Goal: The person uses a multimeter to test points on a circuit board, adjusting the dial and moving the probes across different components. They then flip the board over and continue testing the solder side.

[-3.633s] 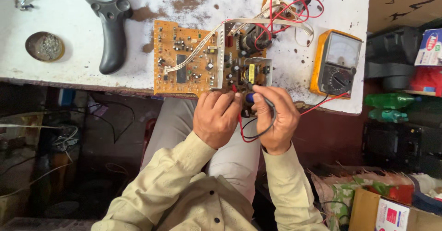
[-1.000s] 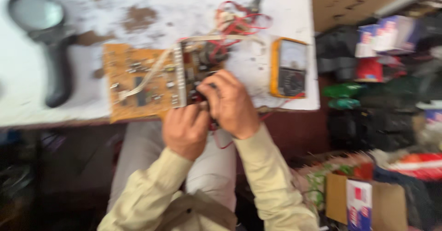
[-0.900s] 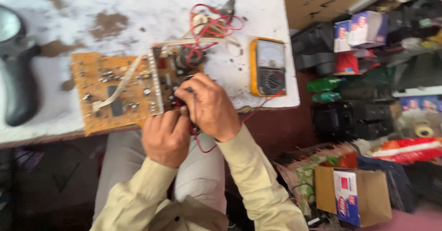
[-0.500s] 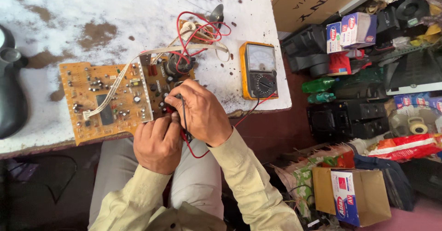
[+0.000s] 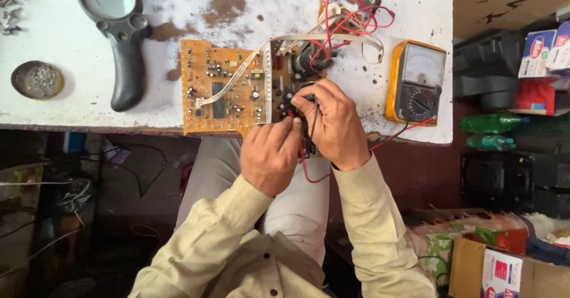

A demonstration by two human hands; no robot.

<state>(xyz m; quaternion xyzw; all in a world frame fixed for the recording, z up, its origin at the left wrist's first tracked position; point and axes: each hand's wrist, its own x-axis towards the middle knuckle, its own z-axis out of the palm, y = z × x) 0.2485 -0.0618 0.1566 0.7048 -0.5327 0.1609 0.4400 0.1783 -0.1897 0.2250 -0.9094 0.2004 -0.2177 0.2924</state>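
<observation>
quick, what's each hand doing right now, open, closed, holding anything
Left hand: fingers curled, pinching at the circuit board edge; what it grips cannot be told.
Right hand: closed on the black probe lead.

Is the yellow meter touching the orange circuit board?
Apart. The head view shows the yellow meter right of the orange circuit board, with bare white tabletop between them.

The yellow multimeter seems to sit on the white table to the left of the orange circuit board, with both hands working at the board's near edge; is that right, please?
Not quite: in the head view the yellow multimeter lies to the right of the orange circuit board, not the left. It does sit on the white table, and the left hand and right hand work at the board's near edge.
</observation>
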